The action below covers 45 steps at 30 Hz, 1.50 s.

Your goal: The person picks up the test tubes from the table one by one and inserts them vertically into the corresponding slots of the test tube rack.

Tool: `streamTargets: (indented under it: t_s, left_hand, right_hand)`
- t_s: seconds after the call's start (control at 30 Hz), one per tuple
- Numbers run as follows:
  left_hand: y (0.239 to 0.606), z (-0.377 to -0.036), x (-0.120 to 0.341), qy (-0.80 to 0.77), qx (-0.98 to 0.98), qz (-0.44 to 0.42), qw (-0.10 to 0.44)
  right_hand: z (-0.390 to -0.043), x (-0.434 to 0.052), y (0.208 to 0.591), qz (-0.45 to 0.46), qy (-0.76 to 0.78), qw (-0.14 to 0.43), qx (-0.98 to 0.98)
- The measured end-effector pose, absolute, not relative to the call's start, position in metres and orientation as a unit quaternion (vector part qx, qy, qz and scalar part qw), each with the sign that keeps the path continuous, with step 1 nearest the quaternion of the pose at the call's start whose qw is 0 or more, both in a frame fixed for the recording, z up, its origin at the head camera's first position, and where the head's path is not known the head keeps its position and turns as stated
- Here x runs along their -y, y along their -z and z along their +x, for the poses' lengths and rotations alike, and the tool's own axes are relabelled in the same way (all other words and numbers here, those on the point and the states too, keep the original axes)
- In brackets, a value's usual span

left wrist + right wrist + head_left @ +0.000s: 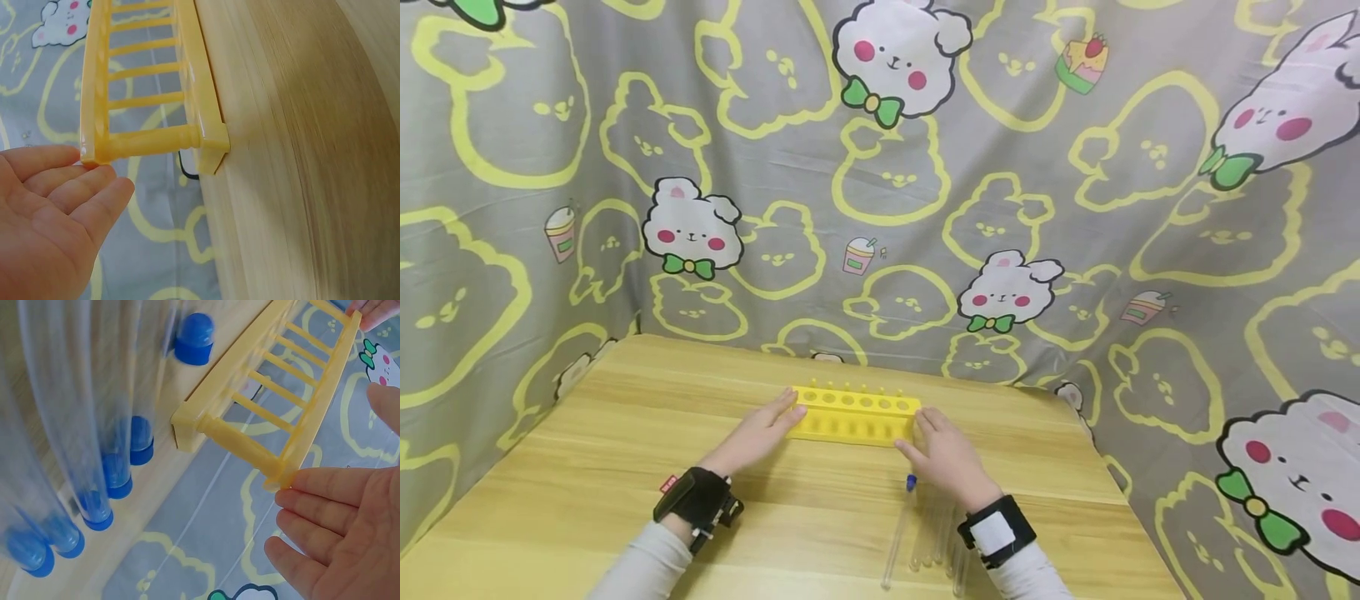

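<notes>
Rack (pixel 855 414) lies mid-table (pixel 625 467), long axis left to right, between our hands; left hand (pixel 758 435) flat, fingers straight, touching left end; right hand (pixel 945 454) flat at right end; tubes (pixel 925 533) lie near right wrist; both hands equally near

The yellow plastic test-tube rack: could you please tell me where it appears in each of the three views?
Head: yellow plastic test-tube rack at table centre, between both hands.
Left wrist: top left, its end above the left hand's fingertips.
Right wrist: upper right.
Shared landmark: the wooden table.
</notes>
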<state>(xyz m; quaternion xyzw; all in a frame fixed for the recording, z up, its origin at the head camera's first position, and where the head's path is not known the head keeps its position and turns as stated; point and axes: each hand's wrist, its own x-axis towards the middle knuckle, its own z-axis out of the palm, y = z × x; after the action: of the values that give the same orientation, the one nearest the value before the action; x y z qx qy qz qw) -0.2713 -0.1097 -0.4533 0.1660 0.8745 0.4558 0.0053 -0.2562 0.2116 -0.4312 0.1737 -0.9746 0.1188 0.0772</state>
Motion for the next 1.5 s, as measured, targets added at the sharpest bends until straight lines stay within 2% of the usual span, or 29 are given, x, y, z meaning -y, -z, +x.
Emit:
streamTargets:
  t_s: [0.23, 0.5, 0.93, 1.1, 1.23, 1.5]
  left_hand:
    - [0.455, -0.277, 0.109, -0.444, -0.884, 0.146, -0.024]
    - [0.452, -0.299, 0.116, -0.439, -0.884, 0.143, -0.067]
    - [0.467, -0.322, 0.12, -0.469, -0.871, 0.143, -0.04]
    - [0.468, -0.322, 0.121, -0.479, -0.865, 0.142, -0.039]
    - [0.468, -0.322, 0.122, -0.489, -0.861, 0.138, -0.038]
    - [0.47, -0.324, 0.122, -0.489, -0.861, 0.133, -0.036]
  right_hand:
    - [-0.256, -0.214, 0.432, 0.16, -0.138, 0.067, 0.975]
    - [-0.252, -0.22, 0.423, 0.125, -0.224, 0.07, 0.964]
    - [-0.233, -0.257, 0.416, 0.059, -0.264, 0.148, 0.951]
    - [-0.224, -0.278, 0.421, 0.023, -0.27, 0.155, 0.95]
    - [-0.217, -0.291, 0.426, -0.004, -0.255, 0.139, 0.957]
    - [-0.211, -0.296, 0.451, -0.055, -0.263, 0.019, 0.963]
